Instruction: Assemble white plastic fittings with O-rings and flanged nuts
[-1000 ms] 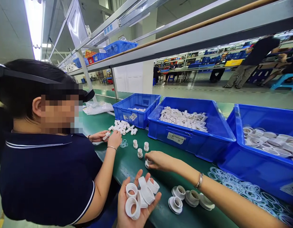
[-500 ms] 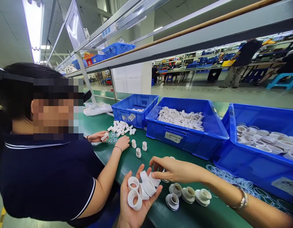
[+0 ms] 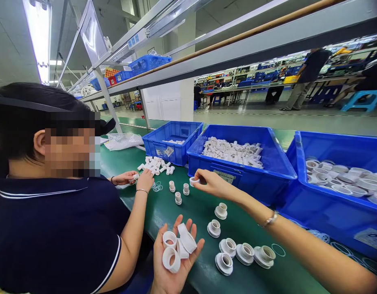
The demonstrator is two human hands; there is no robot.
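Several white plastic rings (image 3: 171, 259) rest in my left hand (image 3: 173, 281), palm up with the fingers partly curled around them. My right hand (image 3: 208, 181) reaches across the table and pinches one white ring (image 3: 194, 181) between thumb and fingers. Just left of that ring stand three small white fittings, the nearest being a flanged fitting (image 3: 186, 189). Below my right forearm several larger flanged fittings (image 3: 245, 253) stand on the green table (image 3: 203, 228), open ends up.
Three blue bins line the back: a left bin (image 3: 173, 139), a middle bin (image 3: 242, 171) of small white pieces, and a right bin (image 3: 329, 200) of white rings. A co-worker (image 3: 63, 228) at left handles white pieces near a pile of tee fittings (image 3: 156, 164). Thin clear rings (image 3: 320, 235) lie at right.
My right hand has taken a ring from my left palm and moved it up and away, toward the small fittings. The co-worker's nearer hand has shifted toward the other hand.
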